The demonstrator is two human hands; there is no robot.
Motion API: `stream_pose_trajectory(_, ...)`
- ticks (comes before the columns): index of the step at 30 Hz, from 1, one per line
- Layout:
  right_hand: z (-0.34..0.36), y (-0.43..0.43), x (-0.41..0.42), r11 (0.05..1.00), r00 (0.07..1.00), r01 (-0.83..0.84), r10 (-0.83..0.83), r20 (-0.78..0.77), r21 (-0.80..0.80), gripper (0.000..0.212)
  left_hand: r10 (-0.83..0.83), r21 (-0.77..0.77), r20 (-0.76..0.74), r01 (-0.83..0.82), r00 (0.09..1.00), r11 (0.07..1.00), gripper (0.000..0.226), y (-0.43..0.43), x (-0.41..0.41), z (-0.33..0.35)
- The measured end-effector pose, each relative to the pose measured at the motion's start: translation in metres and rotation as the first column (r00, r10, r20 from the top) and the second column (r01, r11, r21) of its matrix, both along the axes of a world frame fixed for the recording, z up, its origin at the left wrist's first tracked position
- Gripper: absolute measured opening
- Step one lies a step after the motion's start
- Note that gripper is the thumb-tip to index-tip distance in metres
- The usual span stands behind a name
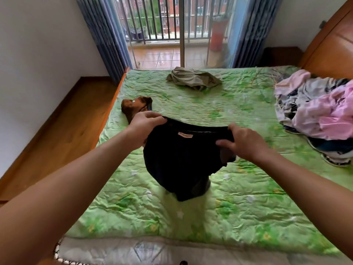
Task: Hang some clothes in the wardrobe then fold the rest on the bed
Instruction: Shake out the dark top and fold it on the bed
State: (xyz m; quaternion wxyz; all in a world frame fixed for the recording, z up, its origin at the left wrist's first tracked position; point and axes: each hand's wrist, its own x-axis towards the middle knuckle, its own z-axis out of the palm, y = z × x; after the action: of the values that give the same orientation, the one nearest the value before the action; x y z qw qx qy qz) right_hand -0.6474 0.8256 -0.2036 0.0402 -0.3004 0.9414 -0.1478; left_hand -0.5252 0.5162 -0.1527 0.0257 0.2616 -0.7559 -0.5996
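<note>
**Bed inventory — black garment in both your hands**

1. Mattress edge (114, 251) — pale grey, nearest you, showing below the quilt.
2. Green quilt (238, 217) — floral print, creased, covering the bed from the near edge to the far side.
3. Black garment (181, 159) — held up over the middle of the quilt, its top edge stretched between your hands. A small pale label (185, 135) sits just under that edge. The cloth hangs down bunched, and its lower end touches the quilt.
4. Your left hand (145, 125) — fingers curled over the left end of the top edge, gripping it.
5. Your right hand (242, 142) — fingers wrapped over the right end of the edge, thumb on the near side, pinching the cloth.
6. Brown garment (133, 107) — crumpled on the quilt near the bed's left edge, just beyond your left hand.
7. Clothes pile (321, 111) — pink, grey and dark pieces heaped at the right side, near the wooden headboard (328, 48).
8. Olive garment (194, 78) — crumpled alone at the far side of the quilt, well apart from the pile.
9. Wooden floor (57, 127) — left of the bed.
10. Blue curtains (107, 35) — drawn back either side of the glass balcony door (183, 44); railing (152, 20) beyond.
</note>
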Motion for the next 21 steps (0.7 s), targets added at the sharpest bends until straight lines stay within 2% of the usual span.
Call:
stream_pose_trajectory(2, 0.004, -0.001, -0.001, 0.983, 0.994, 0.101, -0.104, -0.015, -0.153, 0.03, -0.137, 0.07, -0.029, 0.139, 0.99, 0.988, 0.031, -0.001, -0.002, 0.009)
stream_pose_trajectory(4, 0.018, 0.005, -0.006, 0.952, 0.982, 0.171, -0.185, -0.032, -0.255, 0.019, -0.271, -0.023, -0.042, 0.27, 0.962, 0.962, 0.028, -0.006, -0.006, 0.02)
stream_pose_trajectory(7, 0.051, 0.02, -0.011, 0.903, 0.962, 0.24, -0.27, -0.037, -0.357, 0.028, -0.39, -0.223, 0.023, 0.385, 0.921, 0.896, 0.015, -0.009, -0.015, 0.032)
stream_pose_trajectory(9, 0.071, 0.029, -0.01, 0.867, 0.946, 0.274, -0.321, -0.047, -0.416, 0.044, -0.41, -0.481, 0.104, 0.407, 0.906, 0.776, 0.012, -0.01, -0.027, 0.037)
stream_pose_trajectory(11, 0.086, 0.037, -0.008, 0.821, 0.923, 0.315, -0.382, -0.048, -0.476, 0.059, -0.382, -0.666, 0.096, 0.345, 0.919, 0.661, 0.008, -0.007, -0.037, 0.041)
stream_pose_trajectory(12, 0.092, 0.041, -0.009, 0.794, 0.909, 0.342, -0.415, -0.036, -0.503, 0.056, -0.36, -0.693, 0.046, 0.289, 0.932, 0.66, 0.009, -0.004, -0.04, 0.044)
stream_pose_trajectory(15, 0.1, 0.054, -0.015, 0.721, 0.862, 0.418, -0.506, -0.008, -0.553, 0.031, -0.341, -0.706, -0.093, 0.18, 0.936, 0.686, 0.015, 0.006, -0.052, 0.05)
stream_pose_trajectory(17, 0.103, 0.059, -0.017, 0.692, 0.857, 0.418, -0.515, 0.002, -0.588, 0.03, -0.312, -0.644, -0.122, 0.164, 0.942, 0.747, 0.018, 0.019, -0.057, 0.053)
stream_pose_trajectory(19, 0.107, 0.063, -0.019, 0.709, 0.88, 0.362, -0.474, -0.029, -0.605, 0.031, -0.239, -0.454, -0.158, 0.144, 0.958, 0.879, 0.024, 0.034, -0.061, 0.056)
stream_pose_trajectory(21, 0.111, 0.072, -0.027, 0.756, 0.904, 0.289, -0.417, -0.092, -0.588, 0.026, -0.181, -0.214, -0.168, 0.143, 0.969, 0.966, 0.037, 0.05, -0.061, 0.059)
